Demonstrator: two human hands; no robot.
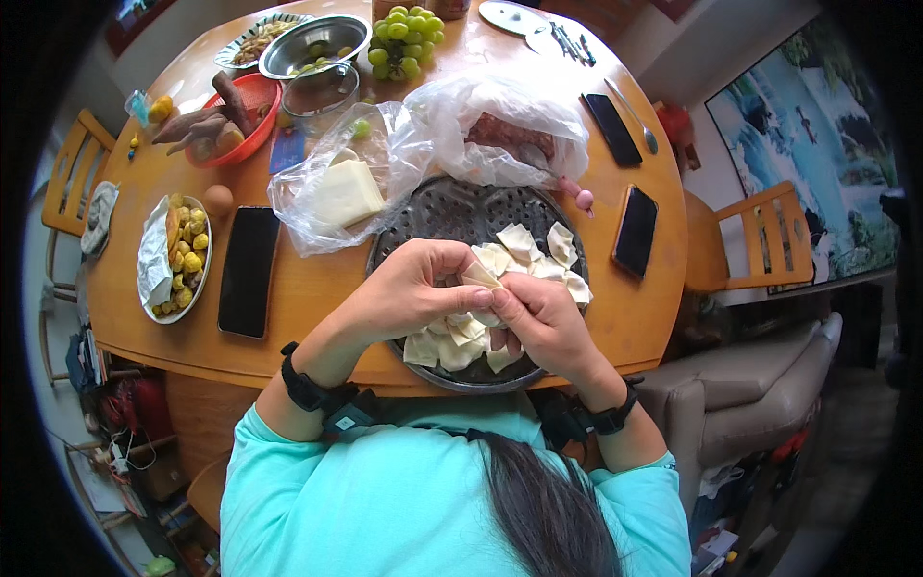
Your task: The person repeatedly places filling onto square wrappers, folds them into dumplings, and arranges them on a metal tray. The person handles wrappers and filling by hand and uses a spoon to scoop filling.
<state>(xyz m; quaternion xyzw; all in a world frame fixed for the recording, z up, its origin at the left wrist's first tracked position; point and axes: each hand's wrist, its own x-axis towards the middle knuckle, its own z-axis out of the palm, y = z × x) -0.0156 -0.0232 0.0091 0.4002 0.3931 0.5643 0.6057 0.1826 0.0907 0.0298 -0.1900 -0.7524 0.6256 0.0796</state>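
My left hand and my right hand meet above a round, dark perforated tray, pinching one folded dough wrapper between thumbs and fingers. Any filling inside it is hidden. Several folded wontons lie on the tray below my hands, and more are at its right side. Beyond the tray's left edge, a stack of square wrappers rests in an open clear plastic bag. Behind the tray, a white plastic bag holds ground meat, with the bowl of a spoon resting in it.
Phones lie at left and right, with another phone and a spoon farther back. An oval dish, an egg, a red basket, a metal bowl and grapes stand around the left and back.
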